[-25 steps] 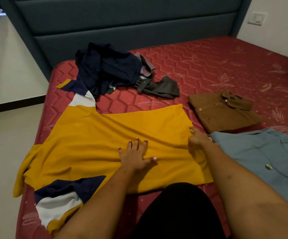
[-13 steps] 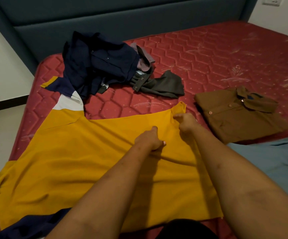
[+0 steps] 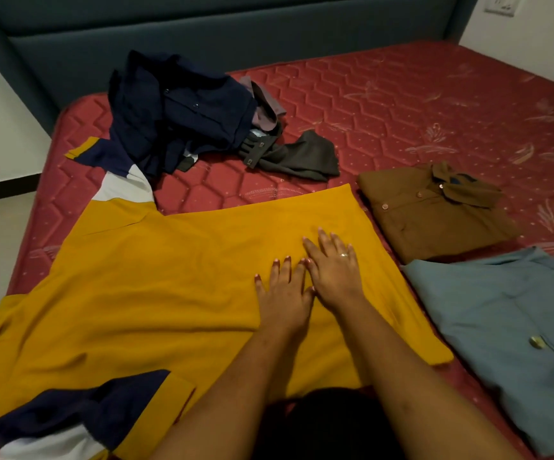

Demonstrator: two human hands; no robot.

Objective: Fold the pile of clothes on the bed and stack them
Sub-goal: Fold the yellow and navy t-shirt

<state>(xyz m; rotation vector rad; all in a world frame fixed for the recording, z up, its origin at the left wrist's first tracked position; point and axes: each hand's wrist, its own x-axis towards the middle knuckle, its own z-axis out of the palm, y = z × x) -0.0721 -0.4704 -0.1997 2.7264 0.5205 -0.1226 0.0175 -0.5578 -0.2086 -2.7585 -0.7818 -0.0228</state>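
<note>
Out at nine o'clock the yellow shirt (image 3: 156, 287) lies spread across the bed (image 3: 401, 104), sleeves out. Up at eleven the unfolded pile (image 3: 182, 111) waits its turn. At centre we have the left hand (image 3: 283, 297) and right hand (image 3: 335, 270) side by side and touching, fingers straight and flat on the cloth, gripping nothing (pressing wrinkles out before the fold, we'd judge). At two o'clock sits the folded brown shirt (image 3: 434, 214), and at four the blue shirt (image 3: 507, 313), both parked aside to leave working room.
</note>
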